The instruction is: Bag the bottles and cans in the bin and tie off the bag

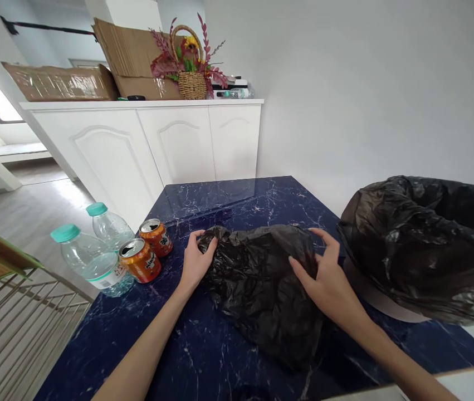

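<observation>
A crumpled black plastic bag (pixel 262 284) is spread across the dark blue marbled tabletop (pixel 203 356). My left hand (pixel 198 257) pinches its upper left corner between thumb and fingers. At the bag's upper right edge, my right hand (pixel 324 275) has its thumb on the front of the bag and other fingers curled at the side, partly hidden; its index finger reaches past the edge. To the right stands a bin lined with a black bag (pixel 387 245). Left of my left hand are two opened orange soda cans (pixel 140 260) and two clear bottles with teal caps (pixel 84 253).
A wire rack (pixel 23 301) stands low at the left beside the table. Behind the table is a white cabinet (pixel 186 145) bearing cardboard boxes (pixel 59 83), a flower basket (pixel 192 85) and a lying bottle (pixel 239 93). A wall (pixel 324 94) runs along the right.
</observation>
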{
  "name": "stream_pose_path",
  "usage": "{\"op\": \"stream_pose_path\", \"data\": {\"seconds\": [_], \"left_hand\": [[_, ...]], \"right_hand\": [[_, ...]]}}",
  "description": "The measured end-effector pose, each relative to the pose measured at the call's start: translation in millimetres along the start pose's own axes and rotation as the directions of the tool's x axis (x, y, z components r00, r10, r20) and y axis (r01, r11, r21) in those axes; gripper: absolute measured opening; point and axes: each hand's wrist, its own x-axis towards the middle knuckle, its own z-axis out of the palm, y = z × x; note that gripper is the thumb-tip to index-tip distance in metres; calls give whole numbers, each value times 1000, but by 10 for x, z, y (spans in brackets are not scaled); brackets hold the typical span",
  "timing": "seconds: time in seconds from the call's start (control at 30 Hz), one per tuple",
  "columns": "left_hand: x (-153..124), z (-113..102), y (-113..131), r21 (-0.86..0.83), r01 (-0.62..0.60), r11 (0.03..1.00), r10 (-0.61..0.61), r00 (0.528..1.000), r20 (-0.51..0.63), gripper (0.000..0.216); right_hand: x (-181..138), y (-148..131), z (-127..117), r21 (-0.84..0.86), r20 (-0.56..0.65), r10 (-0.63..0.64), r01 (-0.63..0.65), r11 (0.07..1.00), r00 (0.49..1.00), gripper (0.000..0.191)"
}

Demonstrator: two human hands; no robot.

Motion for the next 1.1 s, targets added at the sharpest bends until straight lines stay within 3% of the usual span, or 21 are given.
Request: {"op": "stream_pose_path", "data": {"seconds": [0.13,0.23,0.33,0.43,0.5,0.57,0.73,0.87,0.97,1.1], "left_hand": [[55,-20,-61,3,5,1000,-5,999,-49,45],[97,-36,-110,20,16,1000,-14,996,-83,46],[133,-69,-172,73,25,997,-16,992,-124,42],[141,-109,-213,166,5,986,20,989,-145,36],[120,-133,-193,233,-47,971,80,987,-136,35],[83,-152,-121,286,-138,948,175,979,-109,38],[-32,-167,175,278,-432,858,414,902,123,27],[-112,-127,251,206,-595,777,459,759,463,33],[-148,-87,157,208,-647,734,398,657,640,65],[-161,-61,-2,285,-620,731,303,668,679,95]], "right_hand": [[-150,-277,-218,-185,-199,-169,132,974,965,71],[-236,-332,-367,-347,-251,-308,212,914,918,47],[-292,-120,-366,-518,-145,-334,216,828,931,40],[-356,239,-233,-714,28,-217,171,679,976,39],[-404,413,-148,-787,123,-134,179,591,983,36],[-440,450,-114,-793,146,-149,206,573,978,34],[-430,35,-162,-656,55,-330,284,700,942,43],[-375,-268,2,-451,205,-367,420,788,907,45],[-365,-271,275,-376,352,-281,409,831,893,61],[-450,-93,563,-399,497,-121,350,848,859,84]]}}
